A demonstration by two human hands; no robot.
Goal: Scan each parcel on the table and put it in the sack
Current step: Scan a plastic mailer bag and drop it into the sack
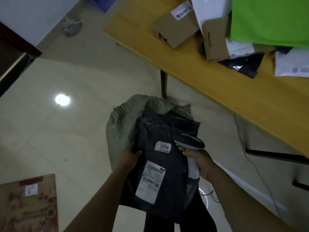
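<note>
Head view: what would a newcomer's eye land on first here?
Most striking is the dark parcel in the middle, with white labels, which the left hand grips at its edge over the open grey sack on the floor. The right hand holds a scanner beside it. At upper right, a yellow table carries a heap of boxes and a bright green bag.

Dim, soft picture; lamp glare [62,99] on floor [50,131]; wide-angle edges bend.

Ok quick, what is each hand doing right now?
Left hand: fingers grip the edge of the dark parcel.
Right hand: fingers curled round the handle of the scanner.
</note>
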